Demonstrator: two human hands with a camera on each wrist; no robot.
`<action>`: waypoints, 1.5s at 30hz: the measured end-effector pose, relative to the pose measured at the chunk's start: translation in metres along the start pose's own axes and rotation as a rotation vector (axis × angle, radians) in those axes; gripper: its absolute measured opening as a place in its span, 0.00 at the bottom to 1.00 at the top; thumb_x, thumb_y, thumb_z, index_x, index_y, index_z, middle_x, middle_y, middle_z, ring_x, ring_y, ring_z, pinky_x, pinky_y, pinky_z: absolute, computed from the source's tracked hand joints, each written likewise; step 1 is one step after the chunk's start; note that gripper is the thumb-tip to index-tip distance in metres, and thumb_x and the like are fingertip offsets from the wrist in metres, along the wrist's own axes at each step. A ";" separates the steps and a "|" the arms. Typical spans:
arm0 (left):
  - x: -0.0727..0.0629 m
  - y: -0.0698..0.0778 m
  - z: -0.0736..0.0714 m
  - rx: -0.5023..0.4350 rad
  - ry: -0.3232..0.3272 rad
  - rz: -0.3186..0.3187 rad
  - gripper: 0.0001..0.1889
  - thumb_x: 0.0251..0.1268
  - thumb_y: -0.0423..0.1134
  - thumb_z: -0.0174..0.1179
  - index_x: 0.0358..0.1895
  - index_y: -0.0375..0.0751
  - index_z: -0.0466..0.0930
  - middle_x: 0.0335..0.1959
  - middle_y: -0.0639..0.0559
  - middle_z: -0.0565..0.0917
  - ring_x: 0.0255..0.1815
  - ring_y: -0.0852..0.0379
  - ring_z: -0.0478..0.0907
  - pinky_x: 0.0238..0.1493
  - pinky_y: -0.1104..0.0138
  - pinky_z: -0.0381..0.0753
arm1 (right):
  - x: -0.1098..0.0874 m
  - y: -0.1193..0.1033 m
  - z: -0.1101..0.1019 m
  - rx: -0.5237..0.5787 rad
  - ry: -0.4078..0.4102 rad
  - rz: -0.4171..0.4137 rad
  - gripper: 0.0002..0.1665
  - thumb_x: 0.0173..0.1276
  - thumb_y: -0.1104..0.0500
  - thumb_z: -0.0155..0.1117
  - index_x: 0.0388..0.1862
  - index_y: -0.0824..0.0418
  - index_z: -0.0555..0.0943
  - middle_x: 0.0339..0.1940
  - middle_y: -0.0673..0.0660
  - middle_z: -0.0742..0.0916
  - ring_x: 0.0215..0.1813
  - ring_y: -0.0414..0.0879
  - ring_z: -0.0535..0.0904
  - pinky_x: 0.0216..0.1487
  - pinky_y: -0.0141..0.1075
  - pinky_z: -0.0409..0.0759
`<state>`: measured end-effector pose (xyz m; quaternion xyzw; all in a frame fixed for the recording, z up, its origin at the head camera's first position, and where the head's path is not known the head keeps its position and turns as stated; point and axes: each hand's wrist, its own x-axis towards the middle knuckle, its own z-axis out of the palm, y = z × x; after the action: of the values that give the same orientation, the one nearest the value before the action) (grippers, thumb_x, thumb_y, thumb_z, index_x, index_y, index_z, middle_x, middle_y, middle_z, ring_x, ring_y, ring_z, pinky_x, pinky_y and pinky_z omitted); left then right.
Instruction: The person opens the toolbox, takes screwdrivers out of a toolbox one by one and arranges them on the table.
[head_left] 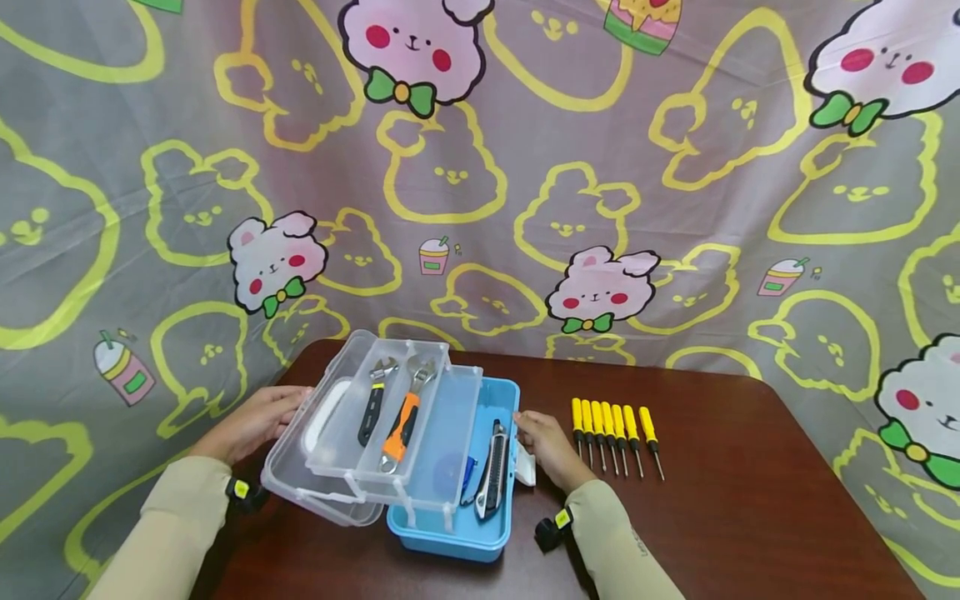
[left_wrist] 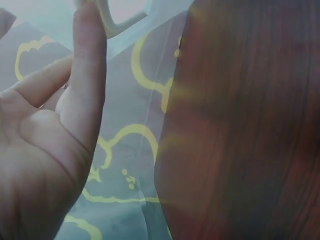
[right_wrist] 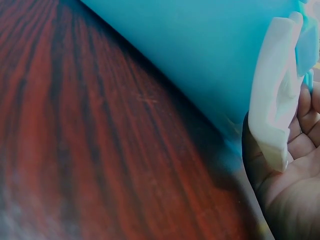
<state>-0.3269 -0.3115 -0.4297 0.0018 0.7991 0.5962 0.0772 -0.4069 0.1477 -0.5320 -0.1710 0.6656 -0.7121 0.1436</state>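
A blue toolbox (head_left: pixel 450 543) stands on the table with its clear lid (head_left: pixel 281 467) swung over to the left and its clear trays (head_left: pixel 446 417) raised. Two adjustable wrenches, one black-handled (head_left: pixel 371 412) and one orange-handled (head_left: pixel 401 429), lie in the upper tray. A utility knife (head_left: pixel 492 475) and a small blue item (head_left: pixel 469 477) rest in the box bottom. My left hand (head_left: pixel 258 421) touches the lid's outer side with fairly straight fingers. At the right wall, my right hand (head_left: pixel 551 446) grips the toolbox beside its white latch (right_wrist: pixel 272 85), which hangs before the palm.
Several yellow-handled screwdrivers (head_left: pixel 606 429) lie in a row to the right of the toolbox on the brown table (head_left: pixel 750 500). A patterned curtain (head_left: pixel 480 250) rises behind the table and along its left side.
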 end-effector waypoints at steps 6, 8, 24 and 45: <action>-0.009 0.007 0.003 -0.025 -0.065 0.071 0.35 0.77 0.51 0.48 0.72 0.24 0.53 0.64 0.33 0.72 0.56 0.48 0.79 0.50 0.55 0.80 | 0.000 -0.001 0.000 -0.010 0.010 0.006 0.23 0.76 0.45 0.52 0.32 0.62 0.78 0.24 0.56 0.78 0.27 0.47 0.75 0.33 0.38 0.78; -0.012 0.008 0.005 -0.027 -0.089 0.113 0.34 0.78 0.48 0.46 0.73 0.25 0.53 0.64 0.35 0.72 0.55 0.51 0.79 0.51 0.57 0.80 | 0.000 -0.002 0.001 -0.013 0.015 0.007 0.23 0.76 0.45 0.52 0.32 0.63 0.79 0.24 0.56 0.78 0.27 0.48 0.75 0.33 0.38 0.78; -0.013 0.007 0.018 -0.031 -0.048 0.203 0.29 0.78 0.50 0.44 0.67 0.28 0.60 0.56 0.40 0.73 0.53 0.55 0.78 0.51 0.64 0.78 | -0.002 -0.003 0.002 0.002 0.010 -0.007 0.24 0.77 0.46 0.52 0.30 0.64 0.77 0.22 0.56 0.76 0.26 0.47 0.73 0.31 0.37 0.76; 0.006 0.027 0.039 -0.001 0.223 0.250 0.32 0.71 0.54 0.54 0.73 0.43 0.64 0.64 0.46 0.74 0.54 0.57 0.76 0.46 0.64 0.80 | -0.002 -0.008 0.002 -0.018 0.026 0.003 0.24 0.76 0.46 0.53 0.27 0.62 0.76 0.24 0.58 0.75 0.29 0.49 0.73 0.36 0.38 0.74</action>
<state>-0.3305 -0.2665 -0.4158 0.0351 0.7959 0.5982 -0.0867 -0.4040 0.1471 -0.5242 -0.1621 0.6742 -0.7079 0.1345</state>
